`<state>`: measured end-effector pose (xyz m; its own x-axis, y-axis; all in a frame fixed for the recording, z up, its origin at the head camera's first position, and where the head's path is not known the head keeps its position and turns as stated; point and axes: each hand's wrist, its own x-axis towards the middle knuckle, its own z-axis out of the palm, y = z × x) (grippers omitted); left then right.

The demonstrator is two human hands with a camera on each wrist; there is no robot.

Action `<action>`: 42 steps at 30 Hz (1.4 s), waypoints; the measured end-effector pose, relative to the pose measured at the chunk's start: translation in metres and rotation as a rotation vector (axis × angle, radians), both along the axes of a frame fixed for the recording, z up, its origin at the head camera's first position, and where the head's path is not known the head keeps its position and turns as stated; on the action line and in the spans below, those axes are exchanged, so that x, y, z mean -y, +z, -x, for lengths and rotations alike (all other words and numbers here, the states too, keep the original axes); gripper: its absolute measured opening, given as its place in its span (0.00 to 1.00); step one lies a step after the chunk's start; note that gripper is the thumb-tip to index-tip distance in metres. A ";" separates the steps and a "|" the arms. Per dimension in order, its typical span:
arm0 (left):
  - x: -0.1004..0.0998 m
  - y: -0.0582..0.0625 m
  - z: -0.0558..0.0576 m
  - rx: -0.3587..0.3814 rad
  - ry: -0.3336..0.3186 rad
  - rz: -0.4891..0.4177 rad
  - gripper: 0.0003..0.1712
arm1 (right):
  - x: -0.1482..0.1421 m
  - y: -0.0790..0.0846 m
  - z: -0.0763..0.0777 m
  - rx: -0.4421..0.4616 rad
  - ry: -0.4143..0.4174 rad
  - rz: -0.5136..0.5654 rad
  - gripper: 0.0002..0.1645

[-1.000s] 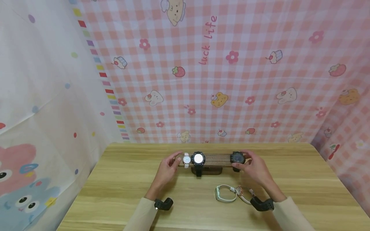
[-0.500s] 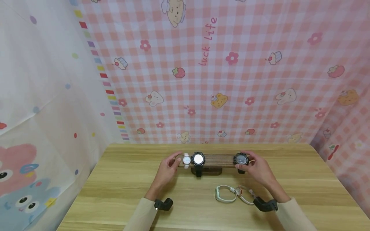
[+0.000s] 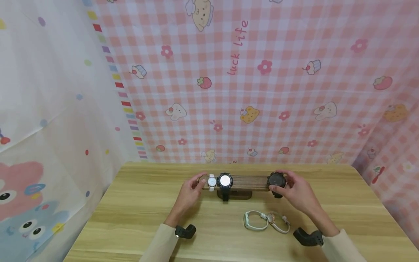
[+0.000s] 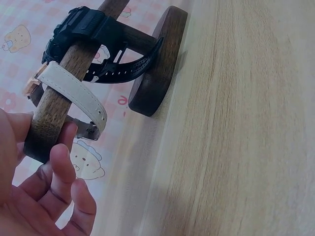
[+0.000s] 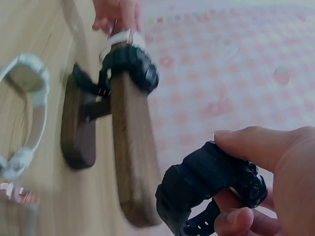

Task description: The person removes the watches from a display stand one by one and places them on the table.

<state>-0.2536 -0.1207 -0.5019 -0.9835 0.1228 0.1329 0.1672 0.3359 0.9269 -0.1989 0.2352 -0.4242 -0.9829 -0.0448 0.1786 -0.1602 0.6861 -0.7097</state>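
A wooden watch stand (image 3: 250, 182) has a horizontal bar on a dark base (image 4: 165, 54). My left hand (image 3: 190, 191) grips the bar's left end between thumb and fingers. Beside those fingers a white-strapped watch (image 4: 71, 88) is looped around the bar. Just right of it sits a black watch (image 3: 225, 180) with a bright dial, its strap tail hanging down. My right hand (image 3: 299, 193) pinches another black watch (image 5: 202, 172) by its case, thumb on one side and fingers on the other. In the right wrist view this watch is off the bar, beside its right end, strap still looped.
Nearer the front of the wooden table (image 3: 131, 218) lie a pale mint-white watch (image 3: 255, 221) and a rose-gold watch (image 3: 278, 222) with a light strap, side by side. A pink checked cloth (image 3: 209, 91) hangs behind the table's back edge.
My right hand has moved to the right with the black watch, sliding it along the bar and off its end. The left hand keeps its grip, and the stand stays in place.
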 end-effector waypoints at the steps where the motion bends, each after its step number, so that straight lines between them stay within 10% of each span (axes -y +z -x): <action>1: 0.000 0.000 0.000 -0.001 0.001 0.001 0.20 | 0.003 0.003 -0.002 -0.014 0.009 0.001 0.39; 12: 0.000 0.001 0.002 -0.002 -0.003 0.002 0.20 | 0.058 0.024 -0.024 -0.071 0.210 0.089 0.36; 22: -0.001 0.004 0.002 -0.029 -0.009 0.017 0.21 | 0.108 -0.007 -0.023 0.044 0.368 0.070 0.36; 27: -0.002 0.006 -0.001 -0.012 0.002 0.008 0.20 | 0.118 -0.022 -0.021 0.067 0.381 0.028 0.38; 34: -0.007 0.043 -0.023 -0.014 -0.008 0.012 0.18 | 0.123 -0.039 -0.017 0.028 0.356 -0.074 0.37; 42: -0.009 0.039 -0.022 -0.027 0.010 -0.006 0.18 | 0.126 -0.051 -0.020 -0.001 0.338 -0.155 0.34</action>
